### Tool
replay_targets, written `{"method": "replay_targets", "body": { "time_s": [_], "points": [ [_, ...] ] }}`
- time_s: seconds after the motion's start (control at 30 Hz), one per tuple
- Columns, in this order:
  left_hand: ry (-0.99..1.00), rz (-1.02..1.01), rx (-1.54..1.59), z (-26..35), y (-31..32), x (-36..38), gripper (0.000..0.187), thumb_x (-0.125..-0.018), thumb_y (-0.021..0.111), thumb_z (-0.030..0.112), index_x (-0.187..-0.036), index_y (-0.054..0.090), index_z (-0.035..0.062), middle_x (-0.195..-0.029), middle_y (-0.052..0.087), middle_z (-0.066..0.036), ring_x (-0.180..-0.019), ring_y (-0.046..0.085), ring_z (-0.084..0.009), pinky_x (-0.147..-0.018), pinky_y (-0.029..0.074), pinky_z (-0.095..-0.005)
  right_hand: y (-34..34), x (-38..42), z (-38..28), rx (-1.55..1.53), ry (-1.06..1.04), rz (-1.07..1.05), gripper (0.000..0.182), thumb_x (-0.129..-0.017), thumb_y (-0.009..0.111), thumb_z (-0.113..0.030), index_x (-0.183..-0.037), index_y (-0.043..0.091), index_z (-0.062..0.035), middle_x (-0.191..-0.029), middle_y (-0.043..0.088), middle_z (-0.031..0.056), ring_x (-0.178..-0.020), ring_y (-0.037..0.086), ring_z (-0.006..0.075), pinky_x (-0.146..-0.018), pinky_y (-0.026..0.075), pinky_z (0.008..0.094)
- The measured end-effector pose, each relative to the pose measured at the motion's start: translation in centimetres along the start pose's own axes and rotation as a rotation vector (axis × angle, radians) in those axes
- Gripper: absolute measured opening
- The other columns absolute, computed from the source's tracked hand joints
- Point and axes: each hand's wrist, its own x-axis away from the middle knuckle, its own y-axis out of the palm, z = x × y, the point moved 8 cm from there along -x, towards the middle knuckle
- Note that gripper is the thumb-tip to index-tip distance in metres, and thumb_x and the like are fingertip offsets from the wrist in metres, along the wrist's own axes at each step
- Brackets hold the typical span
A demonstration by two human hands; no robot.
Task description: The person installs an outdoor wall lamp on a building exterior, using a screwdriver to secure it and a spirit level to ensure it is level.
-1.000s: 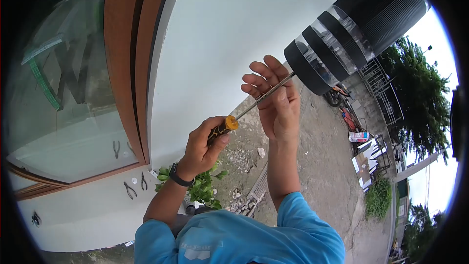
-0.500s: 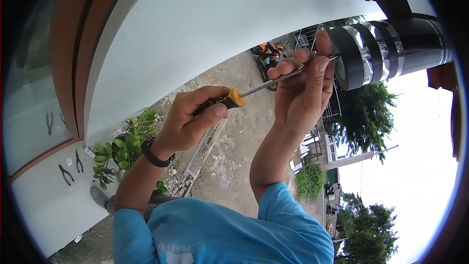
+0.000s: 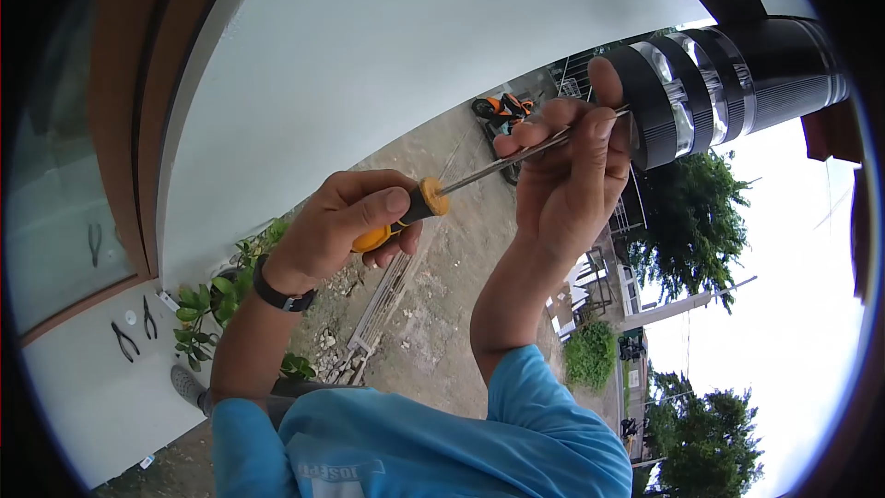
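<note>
My left hand (image 3: 343,221), a black watch on its wrist, is closed around the orange-and-black handle of a screwdriver (image 3: 412,209). The thin metal shaft runs up and to the right. My right hand (image 3: 564,173) pinches the shaft near its tip with fingers and thumb. The tip sits against the lower end of a black cylindrical wall lamp (image 3: 728,81) with clear glass rings, and my right thumb hides the contact point. The lamp hangs from a black bracket on the white wall (image 3: 387,55).
A brown window frame (image 3: 138,138) runs down the left. Two pairs of pliers (image 3: 124,339) lie on the white sill beneath it. Below are a green potted plant (image 3: 210,302), gravel ground with rubble, and a parked motorcycle (image 3: 502,111). Trees and sky fill the right.
The view swung from the window toward the lamp. My left hand turned on the handle, so its orange butt end now shows. My right hand stays on the shaft at the lamp.
</note>
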Motion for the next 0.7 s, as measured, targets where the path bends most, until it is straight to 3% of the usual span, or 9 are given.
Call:
{"method": "replay_targets", "body": {
  "time_s": [0.1, 0.23, 0.33, 0.4, 0.47, 0.5, 0.63, 0.7],
  "points": [
    [0.098, 0.132, -0.157, 0.9, 0.0, 0.6, 0.034, -0.1, 0.065, 0.028, -0.115, 0.064, -0.002, -0.083, 0.068, -0.007, -0.065, 0.058, -0.0088, -0.058, 0.047, -0.0229, 0.0, 0.0, 0.0, 0.024, 0.006, 0.029, 0.04, -0.105, 0.054, -0.015, -0.135, 0.051, 0.0103, -0.096, 0.072, 0.0205, -0.075, 0.075, 0.0265, -0.063, 0.066, 0.0362],
    [0.455, 0.253, -0.519, 2.9, 0.9, 1.4, 0.023, -0.091, 0.073, 0.005, -0.11, 0.06, 0.0007, -0.093, 0.065, -0.002, -0.085, 0.06, -0.0063, -0.075, 0.047, -0.0209, 0.4, 0.1, -0.2, 0.024, 0.023, 0.084, 0.039, -0.104, 0.057, -0.016, -0.132, 0.055, 0.0109, -0.094, 0.073, 0.0192, -0.074, 0.075, 0.0258, -0.064, 0.065, 0.0353],
    [0.711, 0.391, -0.567, 3.8, 2.0, 1.5, 0.021, -0.092, 0.073, 0.003, -0.107, 0.058, 0.0019, -0.093, 0.063, -0.001, -0.082, 0.058, -0.0048, -0.072, 0.047, -0.0215, 0.1, 0.2, -0.2, 0.041, 0.063, 0.071, 0.037, -0.105, 0.054, -0.015, -0.132, 0.055, 0.0105, -0.096, 0.073, 0.019, -0.079, 0.075, 0.0261, -0.068, 0.066, 0.0368],
    [0.482, 0.34, -0.536, 3.4, 1.5, 1.2, 0.022, -0.091, 0.074, 0.005, -0.108, 0.061, 0.0008, -0.094, 0.067, -0.003, -0.082, 0.06, -0.0054, -0.074, 0.049, -0.0215, 0.0, 0.2, -0.1, 0.072, 0.07, 0.054, 0.037, -0.107, 0.048, -0.014, -0.135, 0.052, 0.01, -0.098, 0.072, 0.0192, -0.082, 0.075, 0.0281, -0.069, 0.067, 0.0398],
    [0.25, 0.308, -0.475, 2.8, 0.8, 0.7, 0.024, -0.089, 0.079, 0.008, -0.106, 0.064, 0.0006, -0.093, 0.07, -0.004, -0.081, 0.064, -0.0064, -0.074, 0.052, -0.0225, 0.1, 0.1, -0.1, 0.066, 0.097, 0.084, 0.036, -0.107, 0.05, -0.015, -0.132, 0.055, 0.0096, -0.099, 0.072, 0.0184, -0.082, 0.075, 0.0267, -0.068, 0.066, 0.0363],
    [0.258, 0.286, -0.596, 3.8, 1.6, 0.7, 0.025, -0.088, 0.08, 0.01, -0.106, 0.065, 0.0002, -0.093, 0.071, -0.005, -0.08, 0.065, -0.0082, -0.075, 0.053, -0.0231, 0.1, 0.0, -0.1, 0.075, 0.119, 0.101, 0.036, -0.107, 0.05, -0.015, -0.132, 0.055, 0.0095, -0.099, 0.072, 0.0181, -0.082, 0.075, 0.0264, -0.068, 0.065, 0.0358],
    [0.749, 0.454, -0.936, 6.6, 3.6, 1.5, 0.029, -0.084, 0.083, 0.007, -0.102, 0.061, 0.0018, -0.094, 0.067, -0.006, -0.079, 0.064, -0.011, -0.075, 0.054, -0.026, 0.2, 0.4, -0.3, 0.101, 0.162, 0.181, 0.031, -0.103, 0.06, -0.016, -0.122, 0.061, 0.0083, -0.095, 0.074, 0.0173, -0.08, 0.076, 0.0247, -0.067, 0.064, 0.0336],
    [0.787, 0.505, -0.884, 6.4, 3.7, 1.4, 0.03, -0.083, 0.084, 0.005, -0.1, 0.059, 0.0031, -0.097, 0.065, -0.007, -0.078, 0.063, -0.0113, -0.074, 0.054, -0.0267, 0.0, 0.5, -0.3, 0.11, 0.172, 0.21, 0.027, -0.099, 0.066, -0.016, -0.113, 0.063, 0.0071, -0.091, 0.074, 0.0171, -0.079, 0.076, 0.0243, -0.067, 0.063, 0.0328]
  ]
}}
